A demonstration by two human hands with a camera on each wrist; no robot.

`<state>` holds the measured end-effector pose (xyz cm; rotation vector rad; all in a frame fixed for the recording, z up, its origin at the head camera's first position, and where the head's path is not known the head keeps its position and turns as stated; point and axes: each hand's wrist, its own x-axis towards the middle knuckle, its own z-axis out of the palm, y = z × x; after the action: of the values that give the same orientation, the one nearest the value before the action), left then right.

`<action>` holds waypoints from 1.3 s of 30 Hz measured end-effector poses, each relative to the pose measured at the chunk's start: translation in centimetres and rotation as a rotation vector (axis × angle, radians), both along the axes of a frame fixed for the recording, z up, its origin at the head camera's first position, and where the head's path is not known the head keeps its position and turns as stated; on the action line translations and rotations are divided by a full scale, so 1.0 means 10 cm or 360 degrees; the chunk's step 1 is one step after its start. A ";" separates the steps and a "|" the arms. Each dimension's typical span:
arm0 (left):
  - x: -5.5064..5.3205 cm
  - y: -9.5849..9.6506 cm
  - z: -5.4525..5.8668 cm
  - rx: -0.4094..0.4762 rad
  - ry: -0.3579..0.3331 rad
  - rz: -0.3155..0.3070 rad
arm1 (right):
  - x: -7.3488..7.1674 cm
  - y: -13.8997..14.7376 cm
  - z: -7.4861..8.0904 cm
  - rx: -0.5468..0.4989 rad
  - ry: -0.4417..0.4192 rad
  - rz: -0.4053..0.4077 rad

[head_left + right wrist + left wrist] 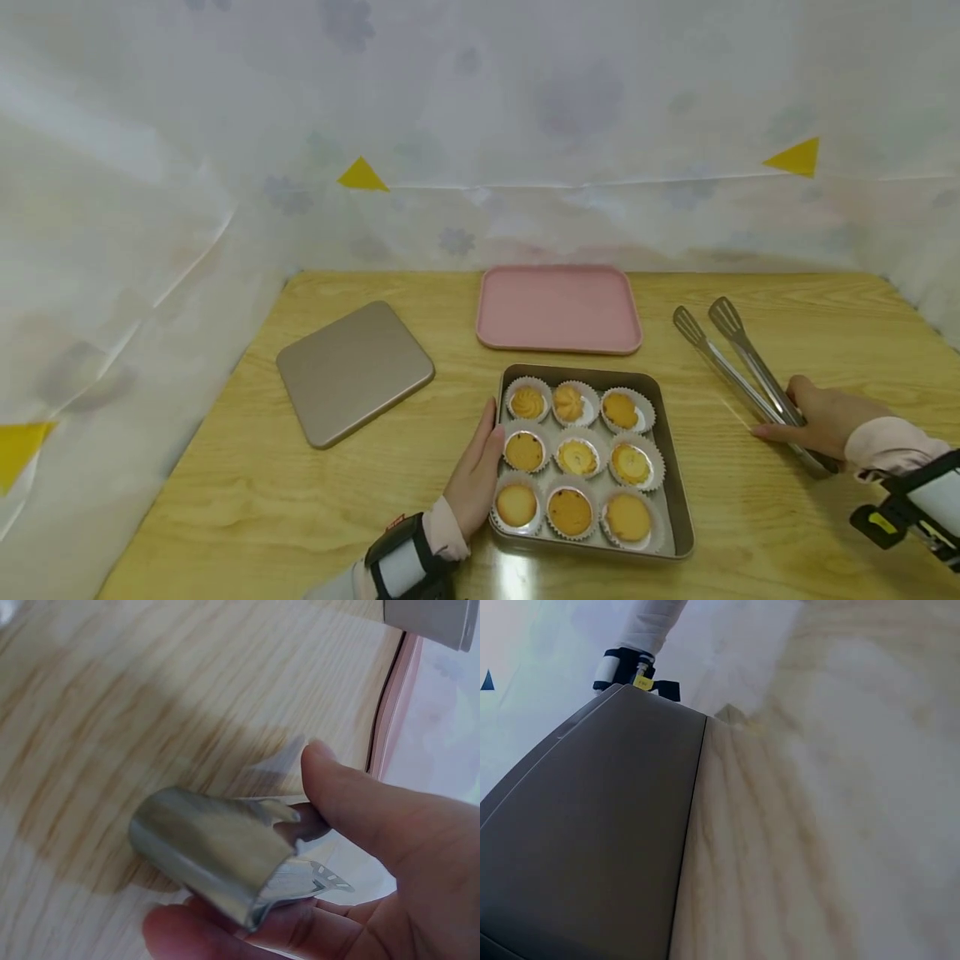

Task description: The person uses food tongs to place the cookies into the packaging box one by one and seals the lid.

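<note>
A square metal baking pan (678,508) holds several cookies in white paper cups, with a round golden cookie (628,517) at its near right corner. Against the pan's left side lies my left hand (474,479), fingers straight along the wall. The left wrist view has the pan's dark outer wall (607,810) but not that hand. To the right, my right hand (828,421) holds metal tongs (738,379) near their bent end, thumb on one side and fingers on the other. The slotted tips point away from me and stand apart. Up close, the tongs' curved end (210,847) sits between thumb and fingers.
Behind the pan lies a pink rectangular tray (558,308). A flat, rounded metal lid or pan (356,375) rests at the left of the wooden table (247,500). Pale flowered sheeting (525,108) with yellow triangles walls off the back and sides.
</note>
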<state>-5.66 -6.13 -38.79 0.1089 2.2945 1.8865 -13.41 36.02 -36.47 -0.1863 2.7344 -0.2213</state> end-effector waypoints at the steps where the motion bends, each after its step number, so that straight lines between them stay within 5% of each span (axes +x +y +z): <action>1: -0.02 0.01 0.00 0.0002 0.0002 0.0006 | 0.00 0.00 0.00 -0.0005 -0.0003 -0.0001; 15: -0.13 0.03 0.01 0.0008 0.0049 0.0058 | 0.09 -0.08 0.04 -0.0083 -0.0019 0.0019; 22: -0.11 -0.10 0.06 0.0054 -0.0127 0.0057 | 0.06 -0.11 0.20 0.0004 -0.0137 -0.0056; 30: -0.06 -0.73 0.29 0.0022 0.0001 0.0124 | -0.06 -0.45 0.72 0.0179 0.0148 0.0024; 39: -0.05 -1.59 0.59 0.0137 -0.0228 0.0341 | -0.41 -1.46 1.15 -0.0022 0.0393 0.0369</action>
<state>-6.17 -22.04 -32.90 -0.2635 2.2059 2.0203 -17.47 21.41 -25.00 -0.5652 2.9213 -0.1615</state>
